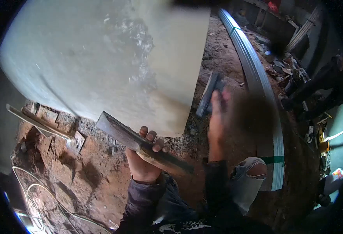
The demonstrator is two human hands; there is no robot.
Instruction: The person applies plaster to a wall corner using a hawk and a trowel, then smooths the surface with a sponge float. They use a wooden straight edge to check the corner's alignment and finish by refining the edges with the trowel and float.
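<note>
My left hand (pixel 145 162) is closed around a long, narrow plasterer's board (pixel 118 130), seen almost edge-on and smeared with grey. The board slants from the wall's lower edge down toward my lap, with my fingers curled over its upper side. To the right, my right hand (pixel 217 121) grips a plastering trowel (pixel 207 93), its dark, flat blade turned on edge just beyond the wall's corner. In front of both hands stands a pale plastered wall (pixel 101 50), with a rough, shiny wet patch (pixel 138 43) near its middle.
A bundle of long metal profiles (pixel 253 74), tied with green straps, runs along the right. At left lies a long-handled tool (pixel 42 126) over broken rubble (pixel 68 175). A pale cable (pixel 42 181) loops below. A person's dark-clothed legs (pixel 315 93) show at far right.
</note>
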